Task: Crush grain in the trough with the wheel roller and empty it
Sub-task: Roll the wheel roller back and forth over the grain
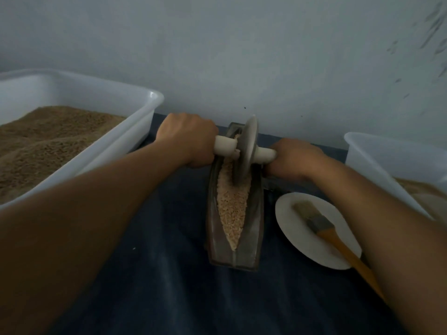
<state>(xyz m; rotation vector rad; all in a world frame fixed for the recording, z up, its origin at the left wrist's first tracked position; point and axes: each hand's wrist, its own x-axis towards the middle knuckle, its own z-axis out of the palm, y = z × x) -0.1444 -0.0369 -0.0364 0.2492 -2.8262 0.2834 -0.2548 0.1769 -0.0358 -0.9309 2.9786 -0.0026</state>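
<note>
The pale handle ends of the grey disc-shaped wheel roller [247,151] are gripped by the left hand [188,139] and right hand [294,157], its rim sunk into pale crushed grain [231,209] in the narrow boat-shaped metal trough [255,228] on the dark blue surface [169,274].

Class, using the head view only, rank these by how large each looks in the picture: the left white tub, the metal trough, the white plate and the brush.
1. left white tub, though cut off by the frame edge
2. metal trough
3. white plate, close behind the trough, so this order is unsure
4. brush
</note>
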